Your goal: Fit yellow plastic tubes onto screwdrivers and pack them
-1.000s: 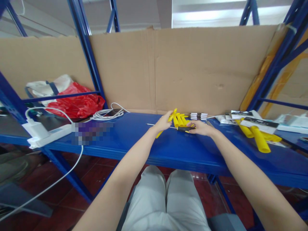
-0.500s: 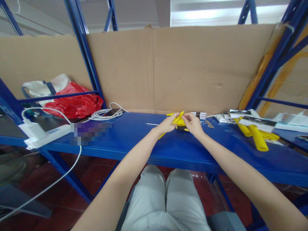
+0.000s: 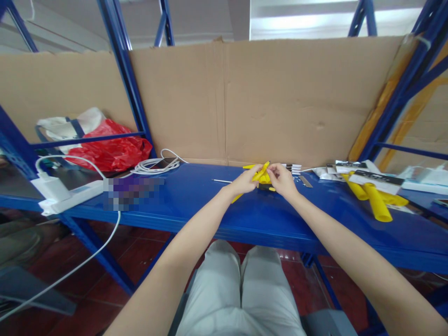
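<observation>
My left hand is closed round a yellow plastic piece with slim arms sticking out beyond the fingers. On its right side, my right hand pinches at the same piece with thumb and fingertips; whether a small part sits between them is too fine to make out. A black and yellow object lies on the blue table just under the hands. To the left, a thin metal rod like a screwdriver shaft rests on the tabletop, partly covered by my left hand.
Small black-and-white packs and a flat metal strip lie right of my hands. Farther right are yellow rolled tubes among labelled packets. A coiled white cable, a power strip and a red bag occupy the left.
The view has shifted very slightly. My right fingers have moved a little at the yellow piece's edge; my left hand keeps the same hold.
</observation>
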